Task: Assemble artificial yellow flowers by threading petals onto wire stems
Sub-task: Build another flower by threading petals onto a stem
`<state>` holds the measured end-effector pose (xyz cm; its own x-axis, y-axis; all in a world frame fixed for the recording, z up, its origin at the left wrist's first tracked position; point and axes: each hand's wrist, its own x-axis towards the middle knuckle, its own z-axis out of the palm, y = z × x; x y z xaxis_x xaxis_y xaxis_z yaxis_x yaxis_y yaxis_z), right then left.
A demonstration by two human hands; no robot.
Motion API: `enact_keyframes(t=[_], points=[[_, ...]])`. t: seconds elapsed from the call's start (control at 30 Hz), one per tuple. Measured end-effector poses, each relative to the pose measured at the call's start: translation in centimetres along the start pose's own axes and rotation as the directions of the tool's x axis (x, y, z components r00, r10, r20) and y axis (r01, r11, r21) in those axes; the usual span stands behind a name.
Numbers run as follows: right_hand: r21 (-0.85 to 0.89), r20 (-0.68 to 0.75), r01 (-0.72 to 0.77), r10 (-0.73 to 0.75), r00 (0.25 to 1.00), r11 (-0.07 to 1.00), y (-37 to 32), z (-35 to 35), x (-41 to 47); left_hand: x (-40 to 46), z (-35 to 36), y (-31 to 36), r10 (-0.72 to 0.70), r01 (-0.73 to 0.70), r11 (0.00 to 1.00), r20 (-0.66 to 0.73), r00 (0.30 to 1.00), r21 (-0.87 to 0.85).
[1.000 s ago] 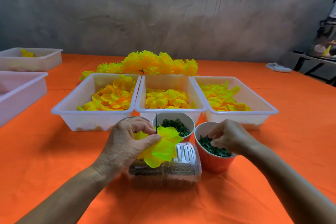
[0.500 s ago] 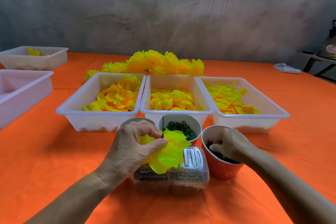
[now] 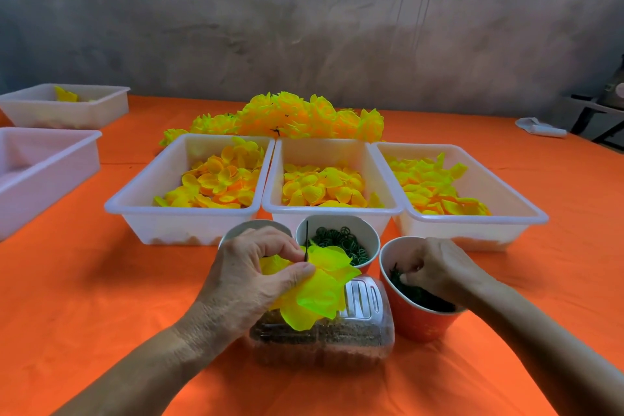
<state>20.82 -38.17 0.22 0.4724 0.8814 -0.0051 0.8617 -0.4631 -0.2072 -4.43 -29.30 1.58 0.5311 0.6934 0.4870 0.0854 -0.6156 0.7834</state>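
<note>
My left hand (image 3: pixel 250 270) pinches a half-built yellow flower (image 3: pixel 317 290) between thumb and fingers. Its thin dark wire stem (image 3: pixel 306 240) sticks straight up out of the petals. My right hand (image 3: pixel 435 267) reaches down into a red paper cup (image 3: pixel 415 321) of dark green pieces, with its curled fingertips among them. Whether they hold a piece is hidden. A second cup (image 3: pixel 337 230) with green rings stands just behind the flower. Three white bins hold loose yellow petals: left (image 3: pixel 141 213), middle (image 3: pixel 331 211), right (image 3: pixel 472 216).
A clear plastic box (image 3: pixel 324 341) lies under the flower. A third cup (image 3: pixel 233 230) is mostly hidden behind my left hand. Finished yellow flowers (image 3: pixel 287 118) are piled behind the bins. Two more white bins (image 3: pixel 50 159) sit at far left on the orange table (image 3: pixel 84 297).
My right hand has gone from hovering at the red cup's rim down into the green pieces. My left hand keeps the flower in place. The camera has shifted slightly.
</note>
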Motion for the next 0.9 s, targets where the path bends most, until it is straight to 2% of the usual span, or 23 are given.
enact_keyframes(t=[0.1,0.17,0.27,0.33,0.43,0.53,0.67,0.77,0.9], points=[[0.148,0.012,0.023,-0.025,1.0,0.989,0.4,-1.2,-0.5,-0.1,-0.1,0.0,0.003,-0.003,1.0,0.001,1.0,0.009],[0.316,-0.009,0.002,0.001,1.0,0.949,0.8,-1.7,-0.8,-0.1,-0.1,0.0,0.002,-0.002,1.0,0.007,1.0,0.019],[0.65,0.023,-0.042,0.036,0.999,0.759,1.3,-2.3,-1.5,0.0,-0.1,0.0,-0.006,0.006,1.0,0.007,1.0,0.028],[0.753,0.036,-0.06,0.049,0.998,0.656,1.8,-2.7,-1.9,0.0,-0.1,0.1,-0.006,0.006,1.0,0.002,1.0,0.023],[0.838,0.038,-0.079,0.086,0.996,0.54,1.9,-3.4,-2.3,0.0,-0.1,0.0,-0.002,0.002,1.0,-0.017,1.0,0.015],[0.914,-0.04,0.005,0.079,0.996,0.405,0.9,-4.4,-2.8,-0.2,-0.1,-0.1,-0.009,0.01,0.999,-0.019,1.0,0.033],[0.988,-0.059,0.072,-0.099,0.993,0.138,-2.6,-5.5,-3.9,-0.3,0.0,0.0,-0.034,0.035,0.998,-0.018,0.999,0.052],[0.995,-0.047,0.067,-0.254,0.966,0.074,-5.6,-5.6,-4.3,-0.3,-0.1,0.3,-0.06,0.06,0.998,-0.014,0.998,0.036],[0.999,-0.05,0.051,-0.313,0.948,-0.004,-8.5,-5.5,-3.9,-0.1,-0.3,0.8,-0.054,0.054,0.998,-0.008,0.999,0.046]])
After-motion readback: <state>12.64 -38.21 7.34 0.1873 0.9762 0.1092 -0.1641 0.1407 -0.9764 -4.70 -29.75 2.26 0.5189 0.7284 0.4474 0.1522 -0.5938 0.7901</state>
